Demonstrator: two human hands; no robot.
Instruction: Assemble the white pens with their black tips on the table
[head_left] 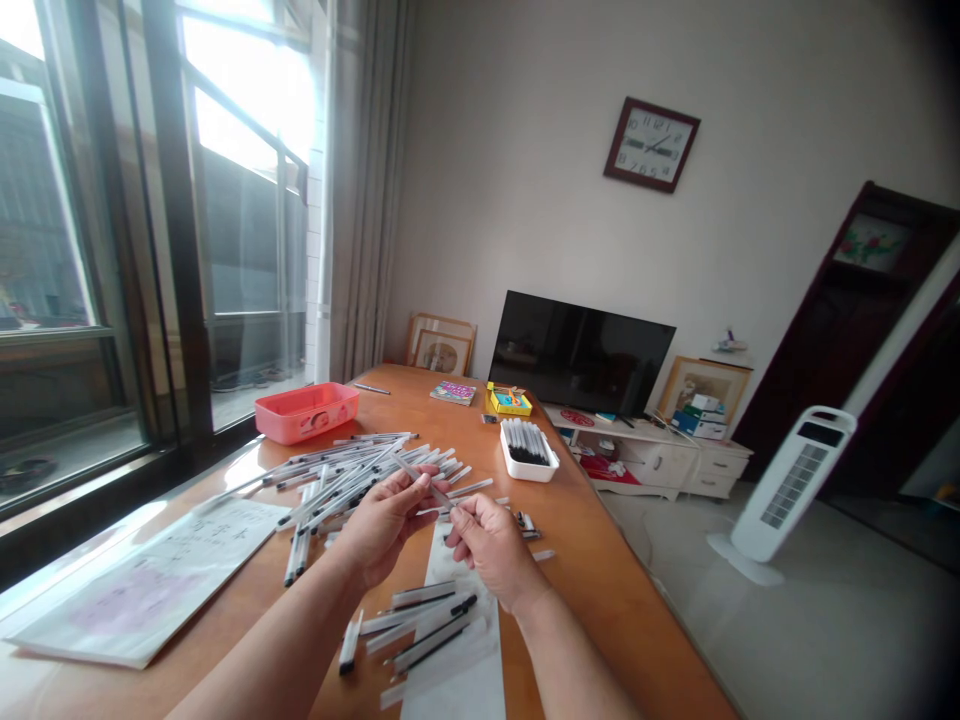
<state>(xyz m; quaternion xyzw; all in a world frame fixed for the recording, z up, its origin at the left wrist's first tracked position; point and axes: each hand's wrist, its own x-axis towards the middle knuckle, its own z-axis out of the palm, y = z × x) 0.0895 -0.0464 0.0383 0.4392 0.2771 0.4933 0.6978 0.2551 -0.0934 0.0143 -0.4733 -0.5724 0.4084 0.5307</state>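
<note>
My left hand pinches a slim, pale pen between thumb and fingers, over the middle of the table. My right hand closes its fingertips on the lower right end of that same pen. Beyond and left of my hands lies a loose pile of pens with clear barrels and black ends. Nearer to me, between my forearms, several clear barrels and black pen parts are scattered partly on a white sheet. Whether the pen in my hands is whole is too small to tell.
A red plastic box stands at the left, with a paper booklet nearer. A white container of upright pens stands near the right edge of the wooden table. Behind are a yellow box and a colourful booklet.
</note>
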